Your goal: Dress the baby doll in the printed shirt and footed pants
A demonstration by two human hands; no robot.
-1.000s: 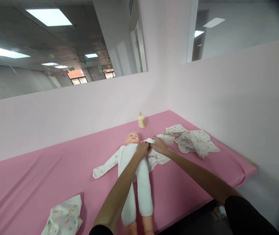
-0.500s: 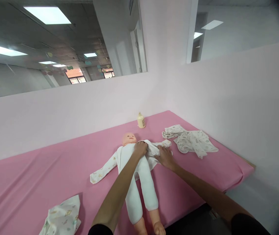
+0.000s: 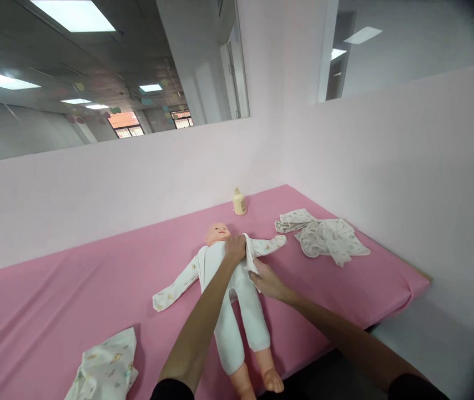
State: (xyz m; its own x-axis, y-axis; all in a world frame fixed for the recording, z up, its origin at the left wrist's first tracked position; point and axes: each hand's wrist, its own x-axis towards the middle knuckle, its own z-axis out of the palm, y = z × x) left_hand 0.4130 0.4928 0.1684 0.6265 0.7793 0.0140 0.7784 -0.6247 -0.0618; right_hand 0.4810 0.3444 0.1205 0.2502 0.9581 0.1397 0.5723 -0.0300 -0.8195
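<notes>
Near the pink padded surface's (image 3: 74, 294) front edge, the white printed cloth shirt (image 3: 250, 250) on the white-bodied doll (image 3: 212, 263) should handle light, limp; the right hand (image 3: 267, 279) pinches its front flap (image 3: 253, 265), the best hold; the left hand (image 3: 236, 248) curls at the chest, grip unclear.

One doll (image 3: 243, 286), one bottle (image 3: 240, 204), two cloth heaps (image 3: 106, 364) (image 3: 328, 239)

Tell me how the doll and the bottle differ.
The doll lies on its back, while the bottle stands upright. The doll is much larger than the bottle. The left hand and right hand are at the doll's shirt; no hand touches the bottle. Both rest on the pink mat.
</notes>
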